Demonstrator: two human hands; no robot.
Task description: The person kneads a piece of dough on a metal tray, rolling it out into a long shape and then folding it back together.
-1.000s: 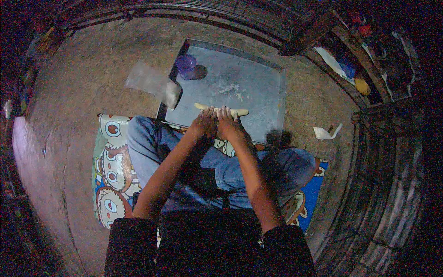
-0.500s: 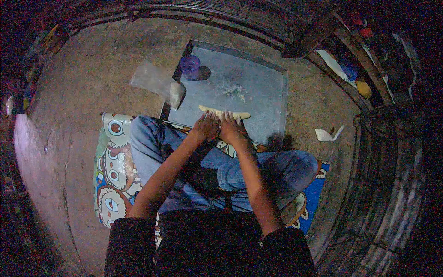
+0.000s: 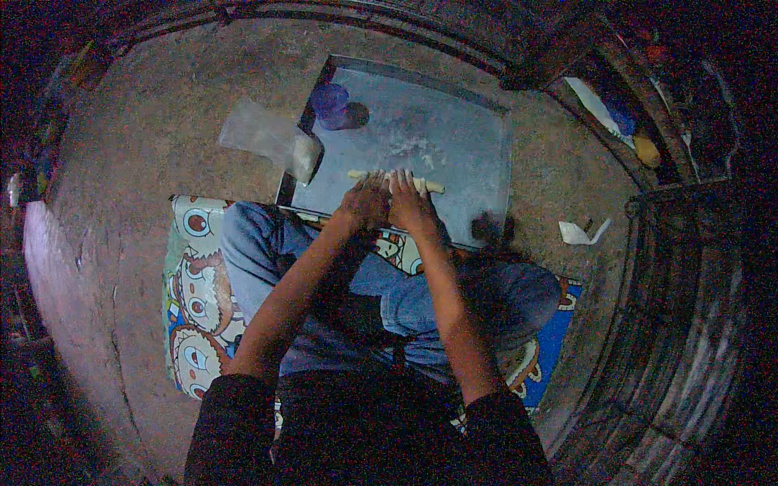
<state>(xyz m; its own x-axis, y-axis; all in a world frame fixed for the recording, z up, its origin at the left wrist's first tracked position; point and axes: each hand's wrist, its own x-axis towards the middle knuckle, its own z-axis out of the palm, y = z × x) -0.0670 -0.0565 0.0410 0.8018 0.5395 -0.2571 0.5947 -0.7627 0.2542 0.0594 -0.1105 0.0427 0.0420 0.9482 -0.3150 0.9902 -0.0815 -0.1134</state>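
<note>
A pale, yellowish roll of dough (image 3: 430, 185) lies crosswise on a grey metal tray (image 3: 462, 146) in front of my crossed legs. My left hand (image 3: 366, 199) rests flat on the dough's left half, fingers stretched away from me. Close beside it, my right hand (image 3: 408, 204) presses on the middle of the roll with its fingers extended. Both ends of the dough stick out past my hands; its middle is hidden under them. White flour (image 3: 412, 151) is scattered on the tray beyond the dough.
A purple cup-like container (image 3: 330, 104) stands in the tray's far left corner. A clear plastic bag with white powder (image 3: 304, 157) lies over the left rim. A white scrap (image 3: 577, 233) is on the floor at right. I sit on a cartoon-printed mat (image 3: 194, 283).
Both hands have pushed forward, away from me, and the dough has moved with them farther up the tray. The view has shifted slightly.
</note>
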